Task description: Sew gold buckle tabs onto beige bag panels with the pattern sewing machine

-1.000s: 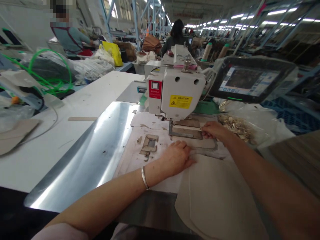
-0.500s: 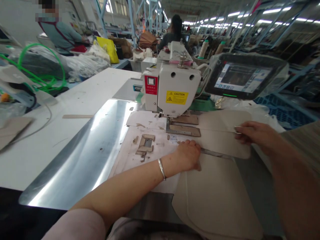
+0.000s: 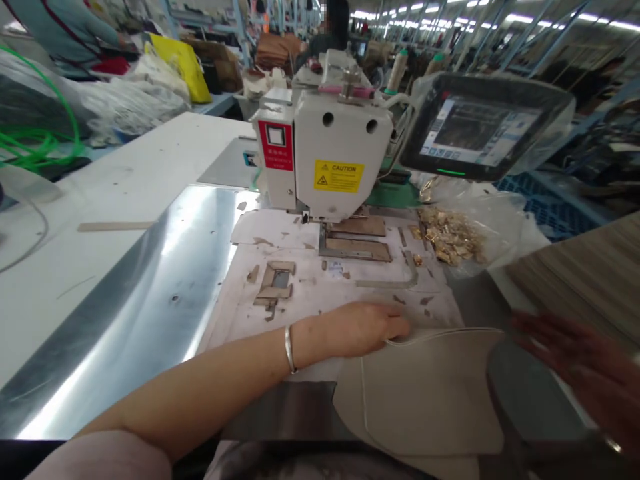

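My left hand (image 3: 367, 328) is closed on the upper left edge of a beige leather-like panel (image 3: 425, 393) with a raised seam along its left side. The panel lies over the front of the work plate, and more than one layer shows at its upper edge. To the right, my right hand (image 3: 570, 357) is blurred by motion, its fingers stretched out and apart from the panel. Beyond my left hand, a white sewing machine head (image 3: 345, 140) stands over a U-shaped metal clamp (image 3: 355, 252) on a pale template sheet (image 3: 310, 303).
A clear bag of small gold-coloured metal parts (image 3: 455, 237) lies at the right rear. Above it hangs a control screen (image 3: 483, 130). A shiny metal plate (image 3: 135, 287) extends left beside a white table (image 3: 120, 180). Other people are partly visible behind.
The beige panel has come back off the clamp area towards me and is folded over, uncovering the template sheet. My right hand has let go and moved right and down. The view has shifted.
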Available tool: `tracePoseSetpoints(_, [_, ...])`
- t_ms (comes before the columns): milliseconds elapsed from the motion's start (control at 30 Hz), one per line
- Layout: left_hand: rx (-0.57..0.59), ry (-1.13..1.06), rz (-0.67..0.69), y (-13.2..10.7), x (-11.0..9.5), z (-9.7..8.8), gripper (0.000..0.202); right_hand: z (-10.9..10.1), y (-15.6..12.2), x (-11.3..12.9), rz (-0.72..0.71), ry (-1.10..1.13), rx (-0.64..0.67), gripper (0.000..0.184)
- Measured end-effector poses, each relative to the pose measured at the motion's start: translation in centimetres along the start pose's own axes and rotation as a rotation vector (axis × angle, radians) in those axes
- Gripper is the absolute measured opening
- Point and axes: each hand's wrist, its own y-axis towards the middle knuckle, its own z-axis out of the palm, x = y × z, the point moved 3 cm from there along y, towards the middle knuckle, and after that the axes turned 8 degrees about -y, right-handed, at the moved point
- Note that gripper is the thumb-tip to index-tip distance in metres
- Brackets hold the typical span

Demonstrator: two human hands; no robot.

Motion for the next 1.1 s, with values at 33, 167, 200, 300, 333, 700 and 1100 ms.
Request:
tracePoseSetpoints(33, [-0.017, -0.007, -0.028, -0.3, 0.1, 0.2, 0.012, 1.8, 0.0, -0.3, 0.04, 0.086, 0.074, 0.058])
tracePoseSetpoints(167, [-0.091, -0.064, -0.227, -0.9, 0.5, 0.6, 0.006, 7.4, -0.6, -0.6, 0.313, 0.156, 0.271, 0.033])
tracePoseSetpoints(200, [-0.114, -0.084, -0.295, -0.9, 0.7, 0.6, 0.007, 8.1, -0.8, -0.3, 0.352, 0.142, 0.273, 0.035])
tracePoseSetpoints(300, [-0.179, -0.137, -0.438, -0.8, 1.1, 0.6, 0.024, 8.8, -0.8, 0.7, 0.301, 0.026, 0.199, 0.049])
tracePoseSetpoints(333, [-0.198, -0.136, -0.441, -0.8, 1.2, 0.7, 0.029, 8.8, -0.7, 1.0, 0.225, -0.052, 0.154, 0.051])
tracePoseSetpoints(700, [-0.316, 0.315, -0.298, -1.5, 1.8, 1.3, 0.023, 11.3, -2.8, 2.9, -0.589, -0.918, -0.158, 0.066])
tracePoseSetpoints(1100, [-0.187, 0.225, -0.078, -1.4, 0.5, 1.1, 0.019, 11.8, -2.4, 3.7, -0.618, -0.761, -0.249, 0.068])
